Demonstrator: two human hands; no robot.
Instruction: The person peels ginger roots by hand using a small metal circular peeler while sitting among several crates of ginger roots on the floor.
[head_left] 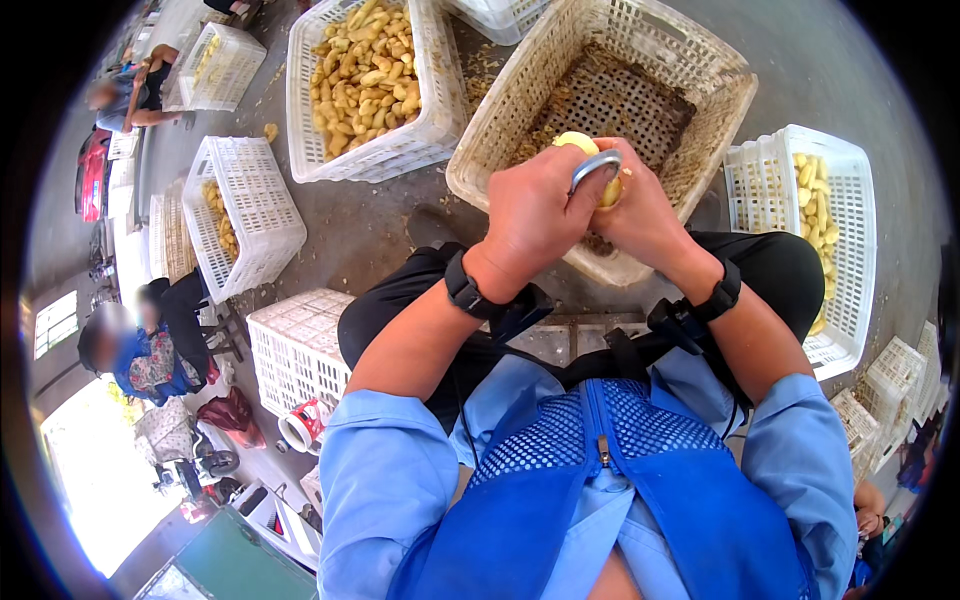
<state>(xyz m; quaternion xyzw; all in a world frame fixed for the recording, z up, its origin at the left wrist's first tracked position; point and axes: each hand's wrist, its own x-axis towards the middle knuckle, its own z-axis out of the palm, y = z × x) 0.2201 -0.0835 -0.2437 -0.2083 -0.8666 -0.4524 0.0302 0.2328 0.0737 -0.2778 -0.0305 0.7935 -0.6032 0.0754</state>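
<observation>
Both hands meet over the near part of a stained, off-white crate [722, 75]. My left hand [540, 205] is closed, its thumb against a curved metal tool [594, 166] that looks like a peeler; its blade does not show. My right hand [645, 215] is closed round a pale yellow root-like piece [577, 142], one rounded end showing beyond the fingers. The rest of the piece is partly hidden between the hands. Small pale flecks cling beside it. Dark scraps lie on the crate's slatted bottom.
A white crate [440, 115] of brownish-yellow pieces [368, 75] stands at far left. At right, another crate [858, 240] holds paler pieces [817, 205]. More crates [265, 230] stand left. An upturned crate [290, 345] sits by my left knee. People sit further off.
</observation>
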